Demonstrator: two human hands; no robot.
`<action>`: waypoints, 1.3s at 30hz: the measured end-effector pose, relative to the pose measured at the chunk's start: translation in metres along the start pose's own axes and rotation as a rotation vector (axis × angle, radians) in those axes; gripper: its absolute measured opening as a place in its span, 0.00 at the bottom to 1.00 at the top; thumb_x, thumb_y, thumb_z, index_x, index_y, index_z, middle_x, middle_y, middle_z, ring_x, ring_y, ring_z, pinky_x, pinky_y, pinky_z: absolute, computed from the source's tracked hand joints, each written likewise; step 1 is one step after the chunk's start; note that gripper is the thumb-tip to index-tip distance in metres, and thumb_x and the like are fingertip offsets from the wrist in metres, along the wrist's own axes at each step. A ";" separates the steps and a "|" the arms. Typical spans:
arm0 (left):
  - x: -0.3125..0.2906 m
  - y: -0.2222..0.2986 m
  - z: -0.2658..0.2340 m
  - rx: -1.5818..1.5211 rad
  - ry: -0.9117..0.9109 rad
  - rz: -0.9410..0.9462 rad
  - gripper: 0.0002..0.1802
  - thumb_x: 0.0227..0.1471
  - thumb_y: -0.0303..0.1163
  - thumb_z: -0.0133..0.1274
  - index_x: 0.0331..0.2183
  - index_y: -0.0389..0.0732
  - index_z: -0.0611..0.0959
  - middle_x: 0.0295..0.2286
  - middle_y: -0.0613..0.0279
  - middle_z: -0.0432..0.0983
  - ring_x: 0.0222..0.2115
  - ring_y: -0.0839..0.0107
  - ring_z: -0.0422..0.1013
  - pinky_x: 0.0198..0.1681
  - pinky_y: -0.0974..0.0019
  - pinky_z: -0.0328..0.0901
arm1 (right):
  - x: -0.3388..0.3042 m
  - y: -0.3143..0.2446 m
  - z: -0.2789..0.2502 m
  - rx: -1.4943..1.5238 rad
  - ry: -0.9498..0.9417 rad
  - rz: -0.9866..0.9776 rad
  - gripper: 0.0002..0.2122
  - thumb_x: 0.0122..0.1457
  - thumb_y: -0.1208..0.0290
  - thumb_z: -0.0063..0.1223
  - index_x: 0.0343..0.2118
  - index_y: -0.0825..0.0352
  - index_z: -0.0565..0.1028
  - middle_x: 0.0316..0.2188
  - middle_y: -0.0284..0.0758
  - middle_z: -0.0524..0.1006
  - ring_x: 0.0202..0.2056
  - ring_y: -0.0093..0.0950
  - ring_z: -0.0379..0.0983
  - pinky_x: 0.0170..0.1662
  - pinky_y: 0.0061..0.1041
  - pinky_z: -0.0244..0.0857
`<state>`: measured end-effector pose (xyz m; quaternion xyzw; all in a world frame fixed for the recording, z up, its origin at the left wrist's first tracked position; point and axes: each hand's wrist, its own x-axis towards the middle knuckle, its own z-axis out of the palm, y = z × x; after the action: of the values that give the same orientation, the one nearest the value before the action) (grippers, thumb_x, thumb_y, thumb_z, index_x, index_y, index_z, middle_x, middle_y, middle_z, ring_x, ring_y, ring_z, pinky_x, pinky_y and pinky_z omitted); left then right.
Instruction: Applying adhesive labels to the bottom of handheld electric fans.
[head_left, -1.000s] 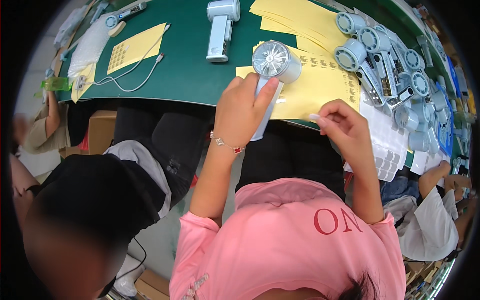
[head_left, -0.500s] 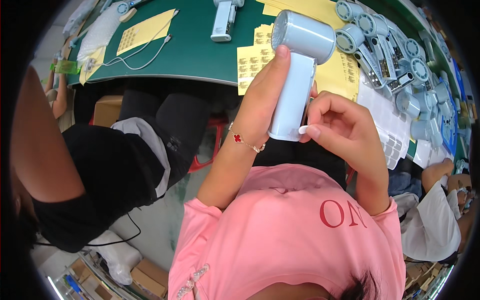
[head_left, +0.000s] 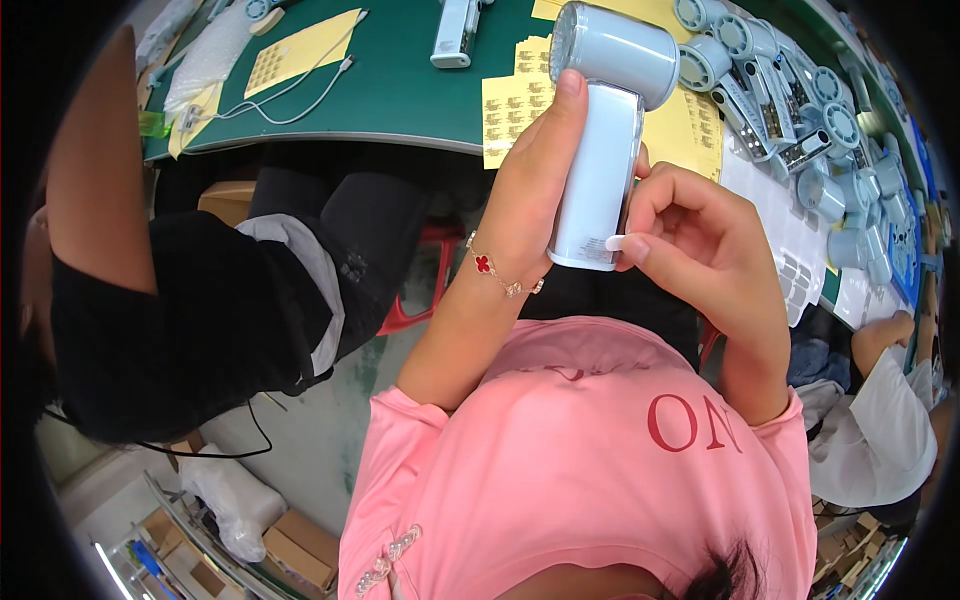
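Bubble wrap (head_left: pixel 210 60) lies at left on the green table (head_left: pixel 410 85); beside it, a yellow sheet (head_left: pixel 305 50) and a white cable (head_left: pixel 300 115). A far fan (head_left: pixel 458 35) lies further right. The left hand (head_left: pixel 548 165) grips the handle of the held fan (head_left: pixel 598 170), at the table's near edge, head pointing away from the person. The right hand (head_left: pixel 690 222) pinches a white tab (head_left: pixel 614 243) at the handle's lower end; contact cannot be confirmed. Rightmost, more fans (head_left: pixel 775 95) lie heaped.
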<state>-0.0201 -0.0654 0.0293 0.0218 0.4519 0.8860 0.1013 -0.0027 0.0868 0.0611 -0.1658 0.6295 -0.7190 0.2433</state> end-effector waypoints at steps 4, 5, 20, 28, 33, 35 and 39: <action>-0.003 0.001 0.003 0.013 0.032 0.023 0.31 0.54 0.58 0.34 0.36 0.36 0.72 0.23 0.60 0.72 0.21 0.77 0.69 0.24 0.75 0.66 | -0.001 -0.001 0.002 -0.007 0.002 -0.009 0.04 0.50 0.82 0.52 0.28 0.72 0.68 0.26 0.26 0.67 0.27 0.12 0.62 0.32 0.11 0.60; -0.003 0.001 0.003 0.006 0.040 0.021 0.31 0.54 0.58 0.34 0.36 0.36 0.72 0.23 0.60 0.72 0.22 0.77 0.69 0.24 0.75 0.66 | -0.002 -0.001 0.003 -0.005 0.008 -0.007 0.04 0.50 0.82 0.52 0.28 0.72 0.68 0.25 0.26 0.67 0.27 0.12 0.63 0.32 0.11 0.61; -0.007 0.003 0.003 0.013 0.001 0.025 0.31 0.55 0.56 0.32 0.37 0.36 0.71 0.24 0.59 0.72 0.23 0.76 0.70 0.26 0.74 0.66 | -0.003 -0.011 0.011 -0.067 0.046 0.009 0.04 0.50 0.83 0.50 0.27 0.74 0.68 0.24 0.30 0.67 0.24 0.15 0.65 0.26 0.14 0.67; -0.009 0.009 0.008 0.014 0.026 0.028 0.31 0.56 0.55 0.31 0.38 0.34 0.71 0.24 0.58 0.71 0.23 0.75 0.69 0.25 0.73 0.66 | -0.002 -0.010 0.012 -0.095 0.062 0.046 0.04 0.49 0.84 0.50 0.28 0.74 0.68 0.26 0.32 0.67 0.26 0.16 0.65 0.26 0.16 0.71; -0.011 0.008 0.007 0.035 0.023 0.033 0.31 0.55 0.56 0.31 0.38 0.36 0.71 0.24 0.60 0.72 0.22 0.77 0.69 0.25 0.75 0.66 | -0.003 -0.006 0.014 -0.345 0.098 0.006 0.04 0.49 0.84 0.50 0.27 0.72 0.67 0.25 0.30 0.66 0.26 0.15 0.64 0.26 0.15 0.71; -0.015 0.009 0.011 0.153 0.115 0.129 0.30 0.56 0.56 0.31 0.37 0.37 0.71 0.23 0.62 0.71 0.21 0.79 0.68 0.24 0.76 0.64 | -0.004 -0.002 0.018 -0.401 0.120 -0.019 0.04 0.49 0.84 0.50 0.26 0.72 0.67 0.25 0.30 0.66 0.26 0.14 0.64 0.26 0.15 0.70; -0.018 0.009 0.015 0.297 0.214 0.171 0.29 0.56 0.55 0.31 0.37 0.38 0.71 0.22 0.63 0.70 0.20 0.80 0.66 0.23 0.78 0.62 | -0.006 0.016 0.022 -0.404 0.283 -0.165 0.07 0.43 0.82 0.54 0.24 0.68 0.67 0.20 0.30 0.67 0.17 0.17 0.57 0.20 0.15 0.53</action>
<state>-0.0014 -0.0619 0.0462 -0.0196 0.5821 0.8124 -0.0273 0.0166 0.0712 0.0490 -0.1598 0.7725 -0.6121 0.0551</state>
